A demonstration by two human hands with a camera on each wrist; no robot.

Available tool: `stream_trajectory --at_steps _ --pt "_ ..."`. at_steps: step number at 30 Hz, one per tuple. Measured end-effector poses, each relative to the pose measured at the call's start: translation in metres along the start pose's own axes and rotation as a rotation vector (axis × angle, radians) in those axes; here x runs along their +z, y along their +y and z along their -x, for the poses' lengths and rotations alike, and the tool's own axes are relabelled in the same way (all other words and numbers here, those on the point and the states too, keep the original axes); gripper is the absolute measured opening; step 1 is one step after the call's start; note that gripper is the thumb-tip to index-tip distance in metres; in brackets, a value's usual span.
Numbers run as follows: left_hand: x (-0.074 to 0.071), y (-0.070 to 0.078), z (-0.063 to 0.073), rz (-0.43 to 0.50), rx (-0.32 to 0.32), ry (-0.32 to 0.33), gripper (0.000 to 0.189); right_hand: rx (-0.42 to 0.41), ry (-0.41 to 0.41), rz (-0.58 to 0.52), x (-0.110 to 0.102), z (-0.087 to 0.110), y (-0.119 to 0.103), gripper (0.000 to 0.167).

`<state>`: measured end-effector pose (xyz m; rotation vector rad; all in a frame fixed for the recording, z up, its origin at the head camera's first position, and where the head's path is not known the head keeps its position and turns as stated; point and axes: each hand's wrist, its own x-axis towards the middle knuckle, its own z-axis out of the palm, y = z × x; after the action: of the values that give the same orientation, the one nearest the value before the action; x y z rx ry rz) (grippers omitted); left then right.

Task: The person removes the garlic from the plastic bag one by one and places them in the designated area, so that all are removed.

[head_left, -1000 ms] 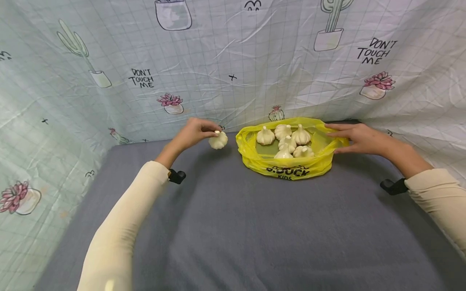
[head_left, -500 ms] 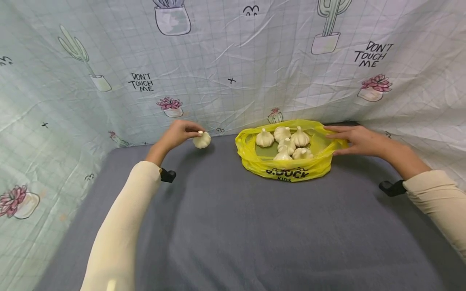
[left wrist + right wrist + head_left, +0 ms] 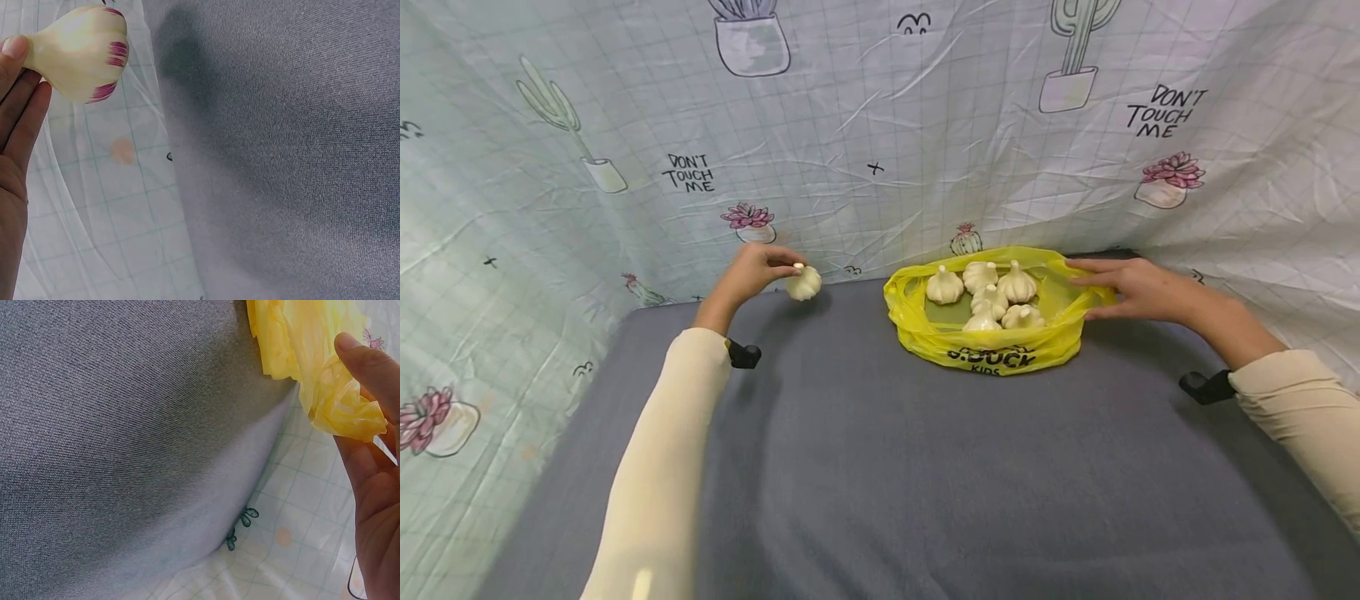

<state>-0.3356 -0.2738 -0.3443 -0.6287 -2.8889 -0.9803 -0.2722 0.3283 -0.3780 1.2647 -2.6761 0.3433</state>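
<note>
A yellow plastic bag (image 3: 917, 335) containing six round white garlic bulbs (image 3: 990, 302) sits right of frame centre on the grey table (image 3: 925, 467); left of centre, a seventh bulb (image 3: 806, 284) is in the left grip (image 3: 755, 268); white fabric (image 3: 850, 117) hangs behind.

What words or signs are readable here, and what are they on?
"DON'T TOUCH ME", twice, on the pale gridded cloth backdrop.
".DUCK KIDS" on the crinkled yellow plastic bag; the letter before "DUCK" is too creased to read.
"x", a small mark on that backdrop.

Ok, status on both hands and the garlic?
Left hand pinches garlic bulb by stem, above gray table. Right hand grips edge of yellow bag; six bulbs visible inside. Nothing visibly in the way.
</note>
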Motion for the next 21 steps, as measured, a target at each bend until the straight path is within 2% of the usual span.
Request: stream_trajectory --at_steps 13,21 --pt "-0.009 -0.022 0.011 0.008 -0.097 0.001 0.022 0.036 -0.025 -0.003 -0.001 0.001 -0.001 0.061" --pt "-0.012 -0.034 0.019 -0.027 -0.143 -0.017 0.023 0.047 -0.028 0.004 -0.002 0.002 -0.002 0.061"
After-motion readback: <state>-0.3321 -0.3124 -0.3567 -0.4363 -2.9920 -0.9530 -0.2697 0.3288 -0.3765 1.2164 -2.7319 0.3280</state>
